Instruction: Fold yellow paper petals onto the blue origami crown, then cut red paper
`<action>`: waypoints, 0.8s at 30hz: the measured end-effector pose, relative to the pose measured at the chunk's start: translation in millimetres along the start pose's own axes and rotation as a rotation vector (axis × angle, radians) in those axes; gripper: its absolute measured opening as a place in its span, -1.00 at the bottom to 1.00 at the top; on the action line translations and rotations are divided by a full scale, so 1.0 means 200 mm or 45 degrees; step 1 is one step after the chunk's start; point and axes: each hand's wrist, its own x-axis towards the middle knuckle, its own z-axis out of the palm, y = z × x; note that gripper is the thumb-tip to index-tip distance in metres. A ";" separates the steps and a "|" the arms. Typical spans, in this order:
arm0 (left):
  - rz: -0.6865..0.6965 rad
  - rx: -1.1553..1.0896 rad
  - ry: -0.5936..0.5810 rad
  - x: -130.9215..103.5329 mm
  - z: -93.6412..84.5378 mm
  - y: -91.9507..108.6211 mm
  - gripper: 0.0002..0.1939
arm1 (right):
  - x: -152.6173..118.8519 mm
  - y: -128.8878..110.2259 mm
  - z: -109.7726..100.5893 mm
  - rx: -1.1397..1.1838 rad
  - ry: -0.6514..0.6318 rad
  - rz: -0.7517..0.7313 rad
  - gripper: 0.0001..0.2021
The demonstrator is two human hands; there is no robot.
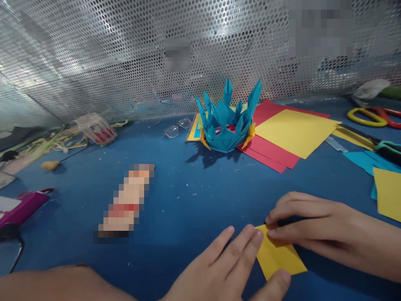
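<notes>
Yellow paper pc point(278, 256), flat on blue worktop point(169, 209), on near side of blue paper crown point(226, 141) & a bit to its R. L hand point(216, 267): forefinger at pc's L edge, thumb tip at lower edge, grip wide, spread rather than pinching. R hand point(326, 225): fingertips at pc's upper corner, grip narrow; can't tell if pinched on paper. Just R of crown: red sheets point(269, 154) w/ yellow sheet point(297, 131) on top; farther R, yellow-handled scissors point(366, 123). Near crown's L side: eyeglasses point(171, 132); farther L, clear plastic tub point(95, 128) w/ red contents. Behind crown: perforated metal panel point(125, 62).
</notes>
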 end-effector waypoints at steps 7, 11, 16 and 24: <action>0.027 0.018 -0.027 0.01 0.00 0.00 -0.68 | -0.01 -0.02 0.00 -0.004 -0.142 0.144 -0.58; 0.032 0.009 -0.025 0.02 -0.01 0.00 -0.69 | -0.01 -0.04 0.00 -0.184 -0.140 0.117 -0.52; 0.012 -0.016 -0.044 0.01 -0.01 0.00 -0.70 | -0.03 -0.05 -0.02 -0.294 -0.126 0.148 -0.60; -0.044 0.017 0.019 0.03 0.00 0.01 -0.69 | -0.06 0.00 -0.02 -0.133 0.088 0.186 -0.83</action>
